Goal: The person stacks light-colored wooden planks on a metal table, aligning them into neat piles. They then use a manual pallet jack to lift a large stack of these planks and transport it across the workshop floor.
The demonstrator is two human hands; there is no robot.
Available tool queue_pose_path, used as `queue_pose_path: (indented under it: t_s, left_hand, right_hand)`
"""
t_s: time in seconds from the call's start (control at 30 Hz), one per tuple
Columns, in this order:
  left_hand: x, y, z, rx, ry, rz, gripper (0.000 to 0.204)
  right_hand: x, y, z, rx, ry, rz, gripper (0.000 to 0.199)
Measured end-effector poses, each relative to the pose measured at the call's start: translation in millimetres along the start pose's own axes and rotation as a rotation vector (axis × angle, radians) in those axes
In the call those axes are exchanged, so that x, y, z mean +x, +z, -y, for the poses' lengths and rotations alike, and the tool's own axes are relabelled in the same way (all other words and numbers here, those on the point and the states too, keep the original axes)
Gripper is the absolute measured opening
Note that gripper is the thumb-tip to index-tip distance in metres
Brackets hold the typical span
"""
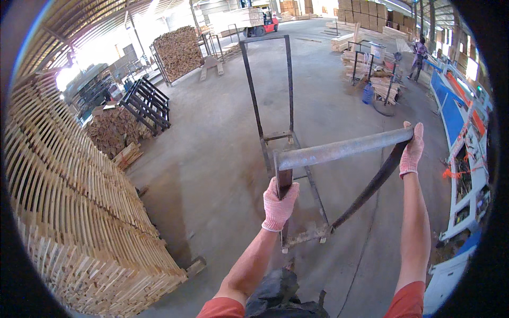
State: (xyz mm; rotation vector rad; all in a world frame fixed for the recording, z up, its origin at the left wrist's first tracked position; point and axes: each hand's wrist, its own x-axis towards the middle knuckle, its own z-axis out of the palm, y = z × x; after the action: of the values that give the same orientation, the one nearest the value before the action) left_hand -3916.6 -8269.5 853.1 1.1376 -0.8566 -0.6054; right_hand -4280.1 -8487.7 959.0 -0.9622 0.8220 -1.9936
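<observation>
Metal cart (305,155) | scuffed cylindrical crossbar (344,148) | knit-gloved left fingers (275,193), right fingers (417,135) grasping cart

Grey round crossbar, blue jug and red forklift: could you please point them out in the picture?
Grey round crossbar (344,149): head view, middle of the tube.
Blue jug (368,94): head view, middle of its side.
Red forklift (271,24): head view, its red body.

Open concrete floor (212,159) both sides of metal cart (306,235); gap free between its near upright frame (344,150) and far upright frame (290,79). Left way barred by tall stack of wooden slats (90,201); right, by blue-and-white machine (445,103). Farther out: black metal rack (144,106) left, blue water jug (368,94) right.
</observation>
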Motion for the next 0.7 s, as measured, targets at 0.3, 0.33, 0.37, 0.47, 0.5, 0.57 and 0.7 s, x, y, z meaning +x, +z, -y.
queue_pose_path:
  t_s: [0.3, 0.33, 0.37, 0.47, 0.5, 0.57, 0.7]
  left_hand:
    - [294.1, 109.3, 113.2, 0.052, 0.062, -0.065, 0.023]
    - [328.4, 121.7, 125.2, 0.039, 0.046, -0.095, 0.027]
    - [361.9, 135.6, 137.6, 0.057, 0.041, -0.105, 0.027]
    - [454.7, 173.0, 158.2, 0.168, 0.076, -0.116, 0.027]
    - [488.2, 179.6, 171.6, 0.178, 0.081, -0.141, 0.027]
    - [559.3, 198.1, 201.1, 0.205, 0.102, -0.174, 0.027]
    - [697.4, 242.4, 232.9, 0.163, 0.077, -0.184, 0.026]
  right_hand:
    - [275.9, 135.2, -214.6, -0.133, -0.042, 0.13, 0.072]
    - [304.1, 154.2, -236.8, -0.124, 0.004, 0.116, 0.072]
    - [331.7, 173.2, -258.3, -0.116, 0.049, 0.101, 0.072]
    - [412.0, 214.0, -327.3, -0.047, 0.062, 0.09, 0.073]
    - [441.2, 239.3, -354.1, -0.046, 0.026, 0.11, 0.075]
    - [492.1, 292.1, -403.2, 0.054, 0.04, 0.134, 0.076]
    - [605.3, 359.9, -498.4, -0.062, -0.085, 0.231, 0.063]
